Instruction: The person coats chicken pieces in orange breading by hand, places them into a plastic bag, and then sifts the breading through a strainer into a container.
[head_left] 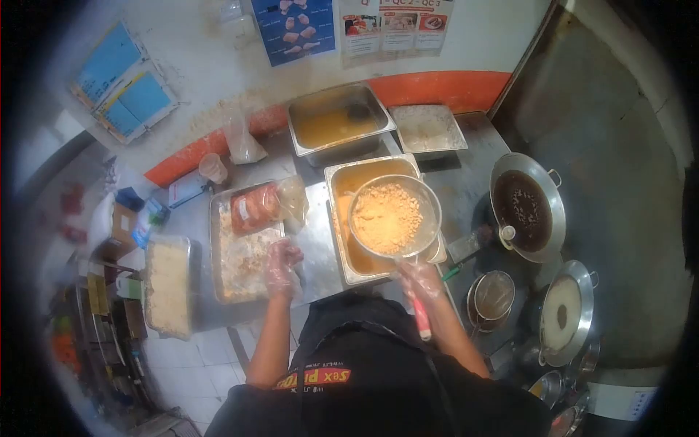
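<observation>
My right hand (422,280), in a clear plastic glove, is closed around the red-pink handle of a round mesh strainer (425,234). Crumbly yellow-orange bits (386,217) fill much of the strainer. Beneath it is a rectangular steel pan (342,264) of orange-brown liquid, partly hidden by the mesh. My left hand (282,268), gloved too, is beside the right edge of a shallow tray (217,271) dusted with whitish flour and crumbs. Its fingers are loosely bent and apart, with nothing visible in them. A plastic bag of reddish contents (255,207) lies on the tray's far end.
Behind stand a deep steel pan (300,142) of yellowish liquid and a smaller pan (429,131). To the right are a wok of dark oil (521,207), a wok of pale liquid (561,317) and small strainers (494,295). A white-filled tray (167,288) is at left.
</observation>
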Demonstrator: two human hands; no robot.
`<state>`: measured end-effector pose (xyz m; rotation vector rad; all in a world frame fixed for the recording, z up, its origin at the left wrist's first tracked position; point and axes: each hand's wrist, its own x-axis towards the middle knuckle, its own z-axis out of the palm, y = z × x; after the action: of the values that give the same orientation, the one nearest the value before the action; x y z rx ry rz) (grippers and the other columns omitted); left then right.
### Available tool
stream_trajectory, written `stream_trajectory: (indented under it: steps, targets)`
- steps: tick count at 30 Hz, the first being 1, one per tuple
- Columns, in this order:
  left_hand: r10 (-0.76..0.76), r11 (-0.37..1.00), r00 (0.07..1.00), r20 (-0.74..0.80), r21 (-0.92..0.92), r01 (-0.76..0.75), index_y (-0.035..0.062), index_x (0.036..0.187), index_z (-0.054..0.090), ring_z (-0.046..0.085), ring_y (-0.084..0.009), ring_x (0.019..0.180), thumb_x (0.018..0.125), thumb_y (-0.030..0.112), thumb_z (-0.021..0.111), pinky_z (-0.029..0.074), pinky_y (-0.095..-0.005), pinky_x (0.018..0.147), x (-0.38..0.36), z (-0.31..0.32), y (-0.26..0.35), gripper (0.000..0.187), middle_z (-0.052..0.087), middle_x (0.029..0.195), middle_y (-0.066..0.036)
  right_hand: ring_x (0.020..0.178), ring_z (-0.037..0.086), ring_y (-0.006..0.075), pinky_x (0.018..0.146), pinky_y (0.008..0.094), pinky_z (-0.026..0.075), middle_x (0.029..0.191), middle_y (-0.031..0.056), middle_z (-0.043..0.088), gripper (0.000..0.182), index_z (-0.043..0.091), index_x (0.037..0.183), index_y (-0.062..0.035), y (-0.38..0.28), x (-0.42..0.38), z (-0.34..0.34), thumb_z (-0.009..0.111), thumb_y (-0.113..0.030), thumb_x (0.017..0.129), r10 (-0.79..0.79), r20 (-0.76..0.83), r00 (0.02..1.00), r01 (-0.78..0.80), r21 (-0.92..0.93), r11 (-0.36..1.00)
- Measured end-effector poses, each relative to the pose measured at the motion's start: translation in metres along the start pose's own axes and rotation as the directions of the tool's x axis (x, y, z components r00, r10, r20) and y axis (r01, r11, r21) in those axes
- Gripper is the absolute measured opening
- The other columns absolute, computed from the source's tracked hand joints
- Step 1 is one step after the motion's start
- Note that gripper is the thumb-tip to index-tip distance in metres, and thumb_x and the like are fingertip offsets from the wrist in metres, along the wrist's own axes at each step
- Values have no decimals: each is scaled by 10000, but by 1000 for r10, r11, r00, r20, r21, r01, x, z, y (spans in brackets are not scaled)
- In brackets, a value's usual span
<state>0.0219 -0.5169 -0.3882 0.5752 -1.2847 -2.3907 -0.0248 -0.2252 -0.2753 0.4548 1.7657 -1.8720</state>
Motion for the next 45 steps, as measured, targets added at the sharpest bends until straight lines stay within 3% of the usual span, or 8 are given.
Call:
stream_trajectory:
  steps: [11, 13, 27, 33, 35, 37, 38, 45]
  targets:
    - [-49, 981, 995, -85, -190, 32, -10, 1048, 565, 591, -211, 773, 921, 311, 557, 500, -342, 688, -10, 3, 8, 345, 593, 806, -103, 421, 442, 66, 350, 207, 314, 619, 2, 542, 295, 622, 951, -34, -9, -8, 9, 651, -317, 873, 91, -35, 995, -92, -58, 994]
    - [-78, 977, 986, -144, -207, 47, -14, 1044, 567, 592, -215, 757, 920, 294, 556, 500, -339, 677, -6, 3, 17, 333, 595, 799, -107, 340, 401, 99, 298, 260, 328, 495, -9, 446, 365, 560, 744, -58, 5, -2, -4, 617, -387, 889, 32, 53, 998, -31, -17, 999]
    - [-62, 994, 985, -160, -98, 47, -6, 1043, 565, 596, -209, 789, 933, 306, 522, 525, -358, 715, -4, -4, 8, 334, 593, 832, -106, 408, 400, 63, 343, 226, 301, 591, -27, 501, 240, 618, 987, -43, 1, 4, 10, 636, -261, 888, 42, 15, 999, -42, -21, 999]
    - [-56, 986, 980, -190, -163, 25, 6, 1038, 548, 556, -204, 690, 904, 277, 557, 460, -309, 644, -6, 5, 10, 303, 576, 786, -97, 322, 403, 106, 284, 261, 320, 523, 11, 489, 233, 592, 793, -29, 6, 26, 8, 613, -233, 902, -14, 66, 998, 13, 7, 1000]
    - [-58, 990, 975, -214, -138, 29, 5, 1041, 542, 542, -197, 672, 909, 280, 552, 459, -311, 647, -9, 10, 18, 305, 562, 769, -88, 397, 403, 80, 361, 243, 324, 542, -28, 462, 276, 617, 992, -16, 6, 18, 4, 634, -271, 890, 36, 40, 999, -32, -83, 996]
    - [-32, 996, 996, -86, -88, 24, 35, 1053, 574, 567, -184, 787, 910, 322, 552, 487, -342, 703, -5, -1, 11, 321, 568, 824, -62, 405, 401, 75, 370, 234, 316, 563, -24, 479, 259, 601, 844, -55, 5, -2, -2, 618, -307, 898, -157, 50, 986, 158, -18, 987]
    - [-44, 995, 995, -94, -91, 36, 35, 1053, 574, 567, -184, 787, 910, 322, 552, 487, -342, 703, -5, -3, 4, 321, 568, 824, -62, 423, 411, 68, 382, 226, 325, 594, -25, 495, 239, 604, 857, -44, -17, -20, -6, 625, -279, 898, 82, 42, 996, -73, -172, 982]
    - [-11, 1000, 996, -87, -14, 9, 5, 1084, 561, 578, -203, 798, 933, 326, 534, 504, -349, 733, -9, 5, 12, 356, 562, 816, -74, 416, 397, 63, 372, 222, 307, 576, -32, 477, 218, 584, 802, -66, -3, -13, -11, 628, -257, 897, 33, -16, 999, -35, -97, 995]
